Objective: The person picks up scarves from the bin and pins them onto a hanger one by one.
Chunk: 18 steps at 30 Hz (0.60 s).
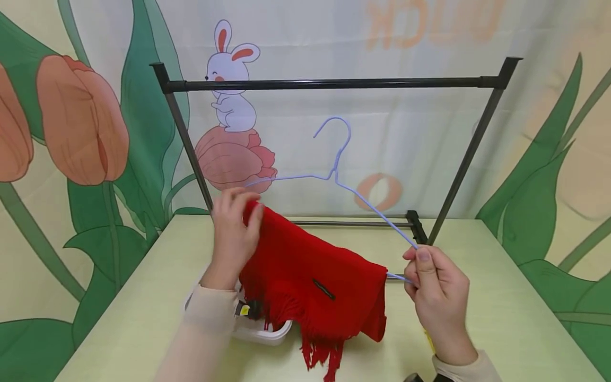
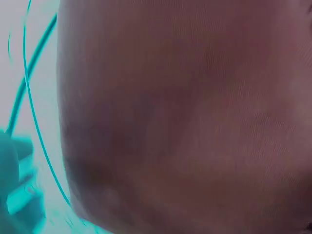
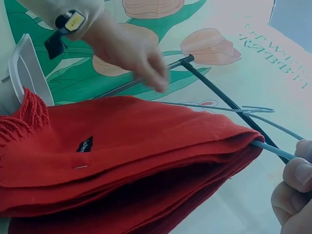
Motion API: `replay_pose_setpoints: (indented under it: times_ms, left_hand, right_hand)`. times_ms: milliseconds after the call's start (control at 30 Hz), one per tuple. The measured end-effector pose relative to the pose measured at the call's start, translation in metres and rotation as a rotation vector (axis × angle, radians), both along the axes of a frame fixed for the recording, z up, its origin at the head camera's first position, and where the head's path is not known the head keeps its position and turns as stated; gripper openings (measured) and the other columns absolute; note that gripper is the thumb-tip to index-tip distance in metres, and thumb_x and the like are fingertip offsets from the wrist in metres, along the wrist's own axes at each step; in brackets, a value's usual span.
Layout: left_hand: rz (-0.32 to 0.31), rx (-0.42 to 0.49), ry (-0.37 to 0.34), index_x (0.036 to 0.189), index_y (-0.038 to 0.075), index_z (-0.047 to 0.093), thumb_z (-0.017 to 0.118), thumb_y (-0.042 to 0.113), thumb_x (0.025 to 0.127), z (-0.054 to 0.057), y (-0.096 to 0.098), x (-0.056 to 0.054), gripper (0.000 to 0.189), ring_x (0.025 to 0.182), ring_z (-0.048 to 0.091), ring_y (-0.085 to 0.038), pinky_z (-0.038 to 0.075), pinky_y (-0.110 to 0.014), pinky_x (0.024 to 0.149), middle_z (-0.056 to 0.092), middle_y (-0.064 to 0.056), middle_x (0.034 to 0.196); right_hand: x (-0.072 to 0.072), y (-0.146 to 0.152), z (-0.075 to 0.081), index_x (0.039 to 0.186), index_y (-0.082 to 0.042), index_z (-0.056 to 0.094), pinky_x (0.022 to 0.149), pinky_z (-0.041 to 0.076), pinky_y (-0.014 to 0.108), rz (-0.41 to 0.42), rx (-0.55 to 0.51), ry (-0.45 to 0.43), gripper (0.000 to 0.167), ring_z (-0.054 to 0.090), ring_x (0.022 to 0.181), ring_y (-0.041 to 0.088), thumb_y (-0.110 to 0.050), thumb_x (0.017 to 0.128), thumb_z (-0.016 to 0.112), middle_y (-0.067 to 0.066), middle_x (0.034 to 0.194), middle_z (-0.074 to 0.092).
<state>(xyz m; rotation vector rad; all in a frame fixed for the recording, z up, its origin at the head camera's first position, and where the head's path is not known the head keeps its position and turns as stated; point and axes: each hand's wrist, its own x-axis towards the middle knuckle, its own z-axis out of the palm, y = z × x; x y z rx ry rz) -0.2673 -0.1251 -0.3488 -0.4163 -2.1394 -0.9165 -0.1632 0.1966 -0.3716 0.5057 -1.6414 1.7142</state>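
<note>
A red fringed scarf [image 1: 315,265] with a small dark label lies folded over the lower bar of a light-blue wire hanger [image 1: 372,207]. My right hand [image 1: 441,297] grips the hanger's right corner between thumb and fingers; in the right wrist view, that hand [image 3: 297,190] shows at the right edge. Near the scarf's upper left corner is my left hand [image 1: 236,228], thumb and fingers apart and loosely bent. The right wrist view shows this left hand [image 3: 131,53] blurred, just above the scarf [image 3: 122,146]. Skin fills most of the left wrist view.
A black metal rack [image 1: 329,84] stands behind the hanger on the pale table [image 1: 138,313]. Below the left forearm, a white plastic bin [image 1: 267,337] holds dark items and is partly covered by the scarf. A printed curtain [image 1: 296,32] hangs at the back.
</note>
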Motion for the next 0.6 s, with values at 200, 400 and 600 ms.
replay_pose_setpoints:
  times_ms: [200, 400, 600]
  left_hand:
    - [-0.465, -0.521, 0.219, 0.134, 0.014, 0.075, 0.078, 0.023, 0.1, -0.006, 0.044, 0.027, 0.035, 0.123, 0.068, -0.022, 0.052, -0.042, 0.112, 0.076, -0.002, 0.127]
    - [-0.511, -0.567, 0.312, 0.121, 0.013, 0.08, 0.081, 0.02, 0.098, -0.007, 0.078, 0.031, 0.025, 0.099, 0.072, -0.013, 0.059, -0.023, 0.097, 0.08, 0.003, 0.106]
    - [-0.433, -0.528, 0.324, 0.11, 0.011, 0.077, 0.081, 0.017, 0.098, 0.016, 0.09, 0.032, 0.014, 0.092, 0.07, -0.014, 0.06, -0.024, 0.089, 0.078, 0.002, 0.099]
  right_hand:
    - [0.0, -0.006, 0.0, 0.095, 0.016, 0.062, 0.038, 0.03, 0.03, -0.017, 0.014, -0.009, 0.023, 0.042, 0.046, 0.01, 0.005, 0.111, 0.048, 0.001, 0.061, 0.047]
    - [0.0, -0.006, 0.001, 0.094, 0.014, 0.062, 0.038, 0.03, 0.029, -0.008, 0.037, 0.019, 0.023, 0.043, 0.047, 0.009, 0.007, 0.11, 0.048, 0.001, 0.061, 0.047]
    - [0.002, -0.004, 0.002, 0.095, 0.011, 0.063, 0.04, 0.035, 0.027, -0.043, 0.143, 0.024, 0.021, 0.044, 0.049, 0.01, 0.008, 0.11, 0.048, 0.003, 0.062, 0.046]
